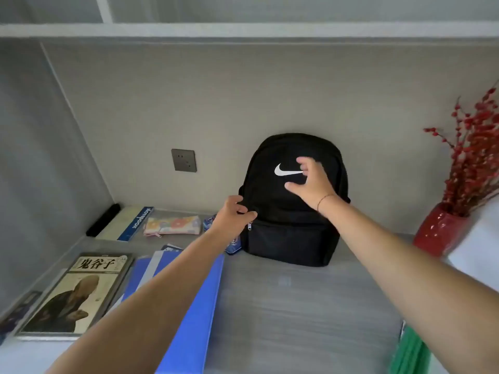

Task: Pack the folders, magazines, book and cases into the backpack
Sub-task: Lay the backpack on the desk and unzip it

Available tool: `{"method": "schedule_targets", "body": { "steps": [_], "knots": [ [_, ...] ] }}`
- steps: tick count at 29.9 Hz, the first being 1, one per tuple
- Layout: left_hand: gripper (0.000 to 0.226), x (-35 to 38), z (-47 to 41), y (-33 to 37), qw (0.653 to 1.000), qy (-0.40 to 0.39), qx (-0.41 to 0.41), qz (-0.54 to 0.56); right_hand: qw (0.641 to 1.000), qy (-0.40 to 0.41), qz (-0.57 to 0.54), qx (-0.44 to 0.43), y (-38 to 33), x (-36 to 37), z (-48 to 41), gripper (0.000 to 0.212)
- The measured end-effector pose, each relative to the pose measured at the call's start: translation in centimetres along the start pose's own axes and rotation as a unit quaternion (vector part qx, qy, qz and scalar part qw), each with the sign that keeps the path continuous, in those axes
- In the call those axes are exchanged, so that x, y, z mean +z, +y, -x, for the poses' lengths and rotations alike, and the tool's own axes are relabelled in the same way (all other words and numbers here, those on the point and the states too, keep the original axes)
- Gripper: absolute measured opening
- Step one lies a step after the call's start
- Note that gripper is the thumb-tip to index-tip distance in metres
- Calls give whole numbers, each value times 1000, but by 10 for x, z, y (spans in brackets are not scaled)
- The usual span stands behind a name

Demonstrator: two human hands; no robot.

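Observation:
A black backpack [293, 220] with a white logo stands upright against the back wall, zipped closed. My left hand [234, 218] grips its left side near the front pocket's zipper pull. My right hand [313, 182] hovers open in front of the logo, fingers spread. Blue folders [194, 306] lie under my left forearm. A book with a portrait cover [78, 295] lies at the left. A floral case [172, 225], a notebook [129, 222] and a black case [104, 220] lie along the back left. A green folder [410, 352] shows at the bottom right.
A red vase [438, 232] with red berry branches stands right of the backpack. A wall socket [184, 160] sits left of it. A shelf runs overhead. A small blue packet [233, 245] lies by the backpack's left foot.

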State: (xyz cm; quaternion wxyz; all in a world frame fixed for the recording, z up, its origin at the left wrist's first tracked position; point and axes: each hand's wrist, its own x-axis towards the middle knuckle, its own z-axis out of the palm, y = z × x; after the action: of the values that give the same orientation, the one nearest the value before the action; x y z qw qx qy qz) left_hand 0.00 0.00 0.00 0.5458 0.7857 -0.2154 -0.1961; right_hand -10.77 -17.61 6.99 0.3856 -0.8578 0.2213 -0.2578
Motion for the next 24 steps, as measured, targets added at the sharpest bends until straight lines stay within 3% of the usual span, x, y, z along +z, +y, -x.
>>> {"method": "schedule_targets", "body": {
  "steps": [6, 10, 12, 16, 19, 22, 24],
  "knots": [
    [51, -19, -64, -27, 999, -25, -30, 15, 967, 71, 242, -36, -3, 21, -73, 71],
    [44, -14, -101, -55, 997, -40, -60, 30, 911, 128, 391, -19, 13, 24, -99, 83],
    [35, -4, -113, -70, 995, -61, -78, 7, 901, 148, 409, -1, 22, 26, -107, 81],
    [54, 18, -119, -83, 990, -90, -112, -13, 900, 143, 412, -3, 24, 16, -116, 54],
    [63, 30, -121, -75, 988, -94, -123, -13, 939, 85, 332, -7, 8, 2, -123, 35],
    [72, 38, -122, -53, 990, -80, -114, -8, 953, 10, 301, 21, -15, -11, -127, 21],
    [77, 43, -118, -32, 994, -69, -88, 2, 957, -19, 285, 51, -30, -20, -123, 30]
  ]
}}
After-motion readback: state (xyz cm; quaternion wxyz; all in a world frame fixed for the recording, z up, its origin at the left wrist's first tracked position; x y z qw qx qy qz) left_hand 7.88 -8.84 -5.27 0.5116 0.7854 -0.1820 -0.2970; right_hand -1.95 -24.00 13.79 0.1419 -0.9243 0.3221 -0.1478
